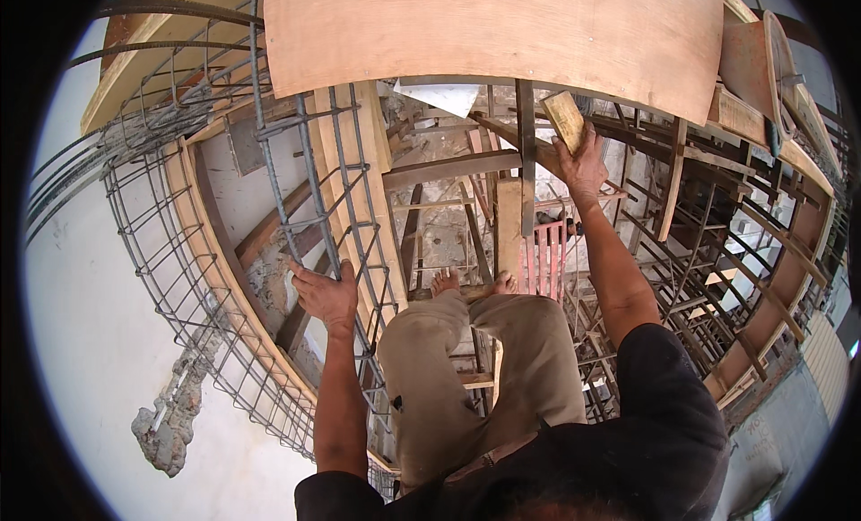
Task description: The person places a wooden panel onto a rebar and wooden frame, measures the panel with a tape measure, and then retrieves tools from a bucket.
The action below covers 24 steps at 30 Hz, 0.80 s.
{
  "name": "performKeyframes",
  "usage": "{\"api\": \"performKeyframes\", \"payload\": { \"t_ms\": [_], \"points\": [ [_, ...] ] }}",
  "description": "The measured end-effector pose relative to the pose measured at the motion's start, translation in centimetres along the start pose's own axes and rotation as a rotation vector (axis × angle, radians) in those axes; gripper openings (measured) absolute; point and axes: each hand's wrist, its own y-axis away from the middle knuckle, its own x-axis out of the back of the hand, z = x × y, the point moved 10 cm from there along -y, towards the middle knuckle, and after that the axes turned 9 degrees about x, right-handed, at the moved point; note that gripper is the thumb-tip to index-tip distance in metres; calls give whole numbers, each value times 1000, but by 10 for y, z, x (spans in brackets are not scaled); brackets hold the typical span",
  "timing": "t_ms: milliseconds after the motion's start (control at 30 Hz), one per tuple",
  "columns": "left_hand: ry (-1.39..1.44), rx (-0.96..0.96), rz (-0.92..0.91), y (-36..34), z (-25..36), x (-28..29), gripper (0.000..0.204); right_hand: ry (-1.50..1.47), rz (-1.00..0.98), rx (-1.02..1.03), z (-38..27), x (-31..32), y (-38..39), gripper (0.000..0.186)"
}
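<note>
My right hand (583, 162) is closed around a short wooden block (563, 119), raised just below the lower edge of a large plywood sheet (493, 37). On the left, my left hand (326, 297) rests on a steel rebar cage (309, 176), its thumb and fingers lying over the long bars. Part of that grip is hidden from above. Between my hands, a wooden crosspiece (453, 169) meets an upright timber (526, 135). My bare feet (446, 282) stand on narrow timber below.
Left of me, a second rebar cage (148, 225) runs beside a white wall (99, 342). Timber props and struts (700, 225) crowd the right side over a drop. A red slatted chair (543, 261) stands far below. Gaps open between the beams under my legs.
</note>
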Motion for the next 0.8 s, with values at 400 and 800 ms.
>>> {"api": "performKeyframes", "payload": {
  "t_ms": [400,800],
  "points": [
    [148,-33,69,9,-13,3,103,12,69,68,-3,5,5,75],
    [460,-112,260,9,-3,22,78,-136,279,212,-7,20,19,77]
  ]
}}
